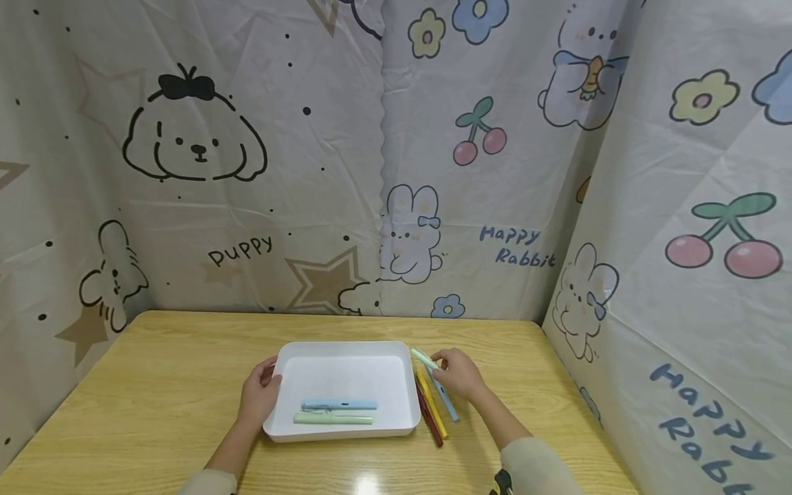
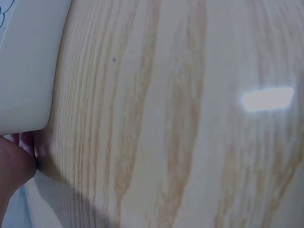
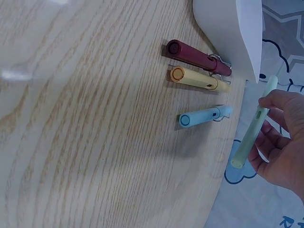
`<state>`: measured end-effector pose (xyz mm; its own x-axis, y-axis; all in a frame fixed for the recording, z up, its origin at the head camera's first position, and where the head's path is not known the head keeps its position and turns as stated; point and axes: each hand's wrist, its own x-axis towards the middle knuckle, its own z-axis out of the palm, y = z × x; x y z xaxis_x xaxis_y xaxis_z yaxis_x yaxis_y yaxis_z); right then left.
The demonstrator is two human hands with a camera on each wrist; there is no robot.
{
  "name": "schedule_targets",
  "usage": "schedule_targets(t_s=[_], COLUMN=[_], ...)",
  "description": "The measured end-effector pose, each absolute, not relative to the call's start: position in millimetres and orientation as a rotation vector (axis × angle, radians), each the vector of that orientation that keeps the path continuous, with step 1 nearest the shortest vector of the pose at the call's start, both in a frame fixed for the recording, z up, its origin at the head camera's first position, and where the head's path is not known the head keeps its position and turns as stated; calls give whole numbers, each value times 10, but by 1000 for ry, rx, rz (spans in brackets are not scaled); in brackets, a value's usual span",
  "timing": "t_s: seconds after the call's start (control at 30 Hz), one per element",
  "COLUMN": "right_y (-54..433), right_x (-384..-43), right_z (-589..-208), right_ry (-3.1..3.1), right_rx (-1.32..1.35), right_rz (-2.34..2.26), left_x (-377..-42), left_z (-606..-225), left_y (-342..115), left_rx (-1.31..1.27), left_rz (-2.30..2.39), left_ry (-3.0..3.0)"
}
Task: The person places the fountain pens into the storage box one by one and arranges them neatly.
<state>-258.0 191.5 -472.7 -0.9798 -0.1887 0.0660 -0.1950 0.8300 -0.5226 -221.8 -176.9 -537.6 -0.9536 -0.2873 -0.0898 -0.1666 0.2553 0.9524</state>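
Pinching pale green pen (image 1: pixel 423 357), probably lightweight, stiff and a bit slippery, so best held around mid-barrel, in right hand (image 1: pixel 458 374) above the counter (image 1: pixel 185 364), just right of the white tray (image 1: pixel 346 371), while gripping tray's left side with left hand (image 1: pixel 258 394).

Left rear cloth panel (image 1: pixel 247 199): marked "PUPPY". Right rear cloth panel (image 1: pixel 476 185): marked "Happy Rabbit", two lines. Right side cloth panel (image 1: pixel 693 172): marked "Happy" above "Rab", remainder cropped at frame edge.
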Motion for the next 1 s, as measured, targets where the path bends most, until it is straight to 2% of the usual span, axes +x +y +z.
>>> schedule_targets(t_s=[1.0], right_y=[1690], right_x=[-2588], right_z=[-4654], right_ry=[-3031], right_rx=[465], right_rz=[870], left_x=[-2219], left_z=[-5374], left_y=[-1767], left_rx=[444], left_rz=[-1807], left_ry=[-2403])
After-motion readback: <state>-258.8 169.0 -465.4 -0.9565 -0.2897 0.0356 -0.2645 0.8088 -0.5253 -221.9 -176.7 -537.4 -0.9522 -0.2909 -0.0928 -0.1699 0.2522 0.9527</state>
